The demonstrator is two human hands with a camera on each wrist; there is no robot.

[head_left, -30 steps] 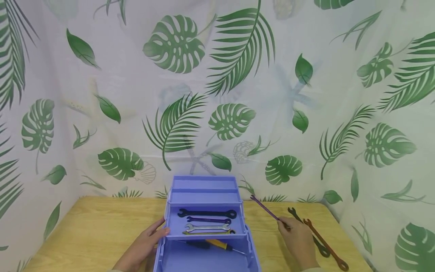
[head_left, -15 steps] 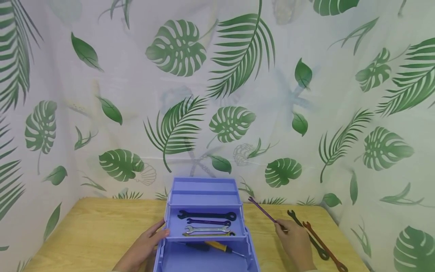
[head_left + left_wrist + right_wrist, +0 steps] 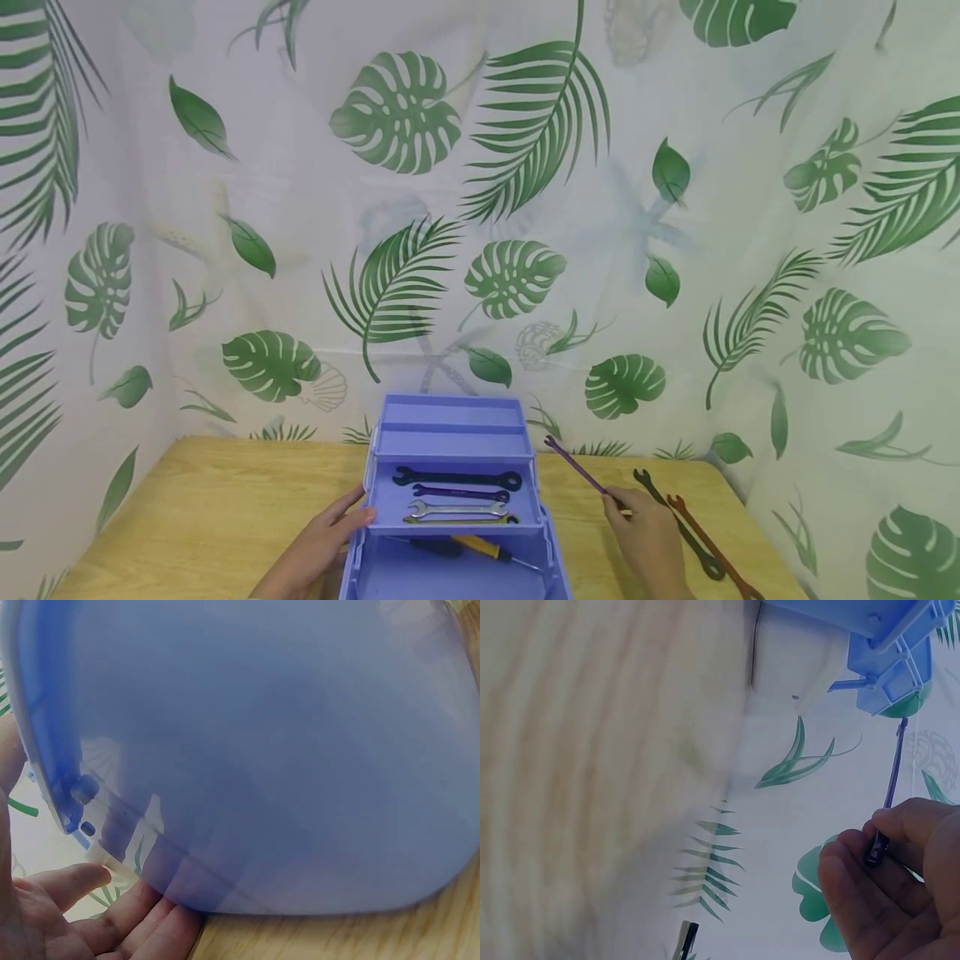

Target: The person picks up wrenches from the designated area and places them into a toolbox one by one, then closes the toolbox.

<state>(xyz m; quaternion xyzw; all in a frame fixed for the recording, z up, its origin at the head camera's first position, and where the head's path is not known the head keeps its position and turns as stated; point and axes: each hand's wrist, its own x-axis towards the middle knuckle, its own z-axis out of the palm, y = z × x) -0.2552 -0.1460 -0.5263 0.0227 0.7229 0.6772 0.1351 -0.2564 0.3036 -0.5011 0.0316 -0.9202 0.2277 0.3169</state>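
Note:
A blue-purple plastic toolbox stands unfolded on the table. My left hand is at its left side, the thumb on the tray's front corner; in the left wrist view its loosely straight fingers touch the box wall. My right hand, right of the box, pinches a slim purple wrench near one end, the open-jaw end pointing up and left. Across the middle tray lie a black wrench, a dark purple wrench, a silver wrench and a yellowish wrench.
In the lower compartment lie a yellow-and-black screwdriver and another dark handle. Beside my right hand, a black wrench and a reddish-brown wrench lie on the wooden table. A leaf-patterned curtain hangs behind the table.
My right hand has shifted slightly left toward the toolbox with the purple wrench. The left hand stays at the box, and the head view has tilted up a little.

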